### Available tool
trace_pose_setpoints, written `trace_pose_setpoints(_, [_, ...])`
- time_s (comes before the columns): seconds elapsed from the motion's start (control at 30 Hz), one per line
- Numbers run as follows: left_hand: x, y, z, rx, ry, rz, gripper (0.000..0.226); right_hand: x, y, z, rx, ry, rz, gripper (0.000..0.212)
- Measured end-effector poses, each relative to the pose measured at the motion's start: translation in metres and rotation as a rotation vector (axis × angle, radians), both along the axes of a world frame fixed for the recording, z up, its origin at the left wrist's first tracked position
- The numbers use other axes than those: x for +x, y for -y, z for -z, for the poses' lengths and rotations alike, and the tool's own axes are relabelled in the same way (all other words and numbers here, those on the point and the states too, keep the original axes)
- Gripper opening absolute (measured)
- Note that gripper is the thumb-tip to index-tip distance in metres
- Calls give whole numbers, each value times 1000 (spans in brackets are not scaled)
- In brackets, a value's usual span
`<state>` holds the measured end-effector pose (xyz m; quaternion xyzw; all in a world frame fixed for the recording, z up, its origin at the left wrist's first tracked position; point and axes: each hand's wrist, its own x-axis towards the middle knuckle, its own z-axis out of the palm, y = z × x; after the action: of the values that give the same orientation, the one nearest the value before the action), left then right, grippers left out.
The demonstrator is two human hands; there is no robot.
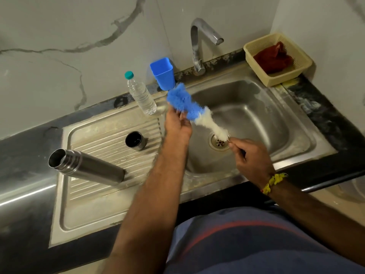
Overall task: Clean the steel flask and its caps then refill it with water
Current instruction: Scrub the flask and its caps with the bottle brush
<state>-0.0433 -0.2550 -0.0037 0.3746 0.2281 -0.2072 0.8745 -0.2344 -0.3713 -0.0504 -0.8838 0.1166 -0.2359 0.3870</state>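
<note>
Holding the brush (192, 111) over the sink (256, 119), right hand (251, 157) pinched its handle; left hand (177, 123) fingers held bristles. Flask (87, 167) lay open, probably awaiting scrubbing.

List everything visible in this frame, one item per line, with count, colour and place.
steel flask: 1, silver, lying open on the drainboard
cap: 1, steel with dark inside, on the drainboard
bottle brush: 1, blue and white, held over the sink
water bottle: 1, clear with teal cap, behind the drainboard
cup: 1, blue, by the tap
tap: 1, chrome, behind the sink
sink: 1, steel
basket: 1, cream, holding a red cloth
left hand: touching the bristles
right hand: gripping the brush handle
</note>
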Motion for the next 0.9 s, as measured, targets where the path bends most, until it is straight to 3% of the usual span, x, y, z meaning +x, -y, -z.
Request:
trace_pose_setpoints(0.33, [1, 4, -10, -50, 90, 25, 30, 5, -2, -10, 341, -71, 86, 15])
trace_pose_setpoints(0.5, [9, -8, -13, 49, 235, 175, 25, 0, -6, -19, 805, -203, 10, 22])
trace_pose_setpoints(0.67, [10, -33, -11, 220, 362, 293, 15, -3, 7, -16, 807, -286, -79, 22])
trace_pose_setpoints(0.9, [-1, -54, -3, 495, 565, 460, 20, -6, 17, -10, 832, -313, -82, 24])
